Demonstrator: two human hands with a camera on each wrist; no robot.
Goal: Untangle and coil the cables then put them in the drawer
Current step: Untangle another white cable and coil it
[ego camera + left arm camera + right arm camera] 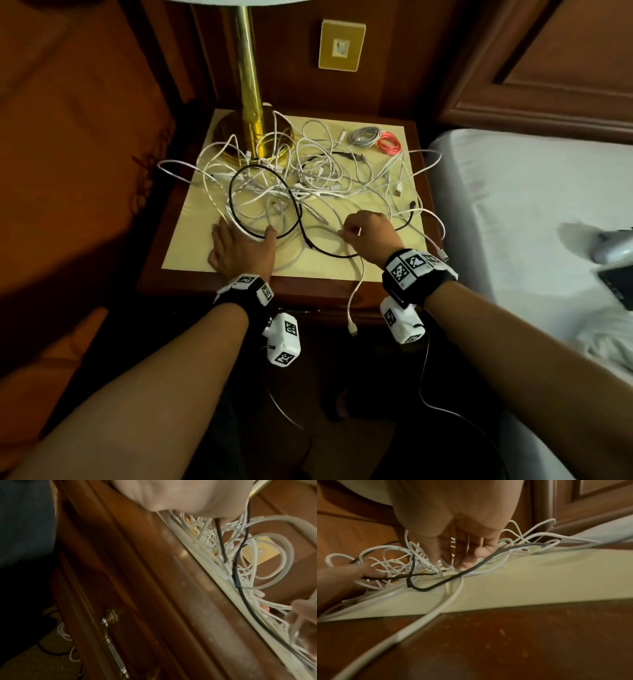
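**Both hands down among the tangled cables on the nightstand**

The left hand [239,248] lies flat on the cream top of the nightstand [239,270] at about 7 o'clock, fingers straight and spread. They press on loops of white cable, and the black cable [263,202] curves just under the index finger. Nothing is gripped.

The right hand [368,233] sits at about 5 o'clock, knuckles up. In the right wrist view its fingers [462,555] point down, close together and lightly bent, their tips in the white strands beside the black cable. Whether they pinch a strand cannot be told.

The tangle of white cables [318,174] spreads across the middle of the top and around the base of the brass lamp [251,102] at 11 o'clock. One white cable end [352,308] hangs over the front edge. At 1 o'clock lie a coiled grey cable [364,136] and, touching it, a coiled red cable [390,144].

The drawer handle [111,635] shows in the left wrist view, below the front edge of the top.
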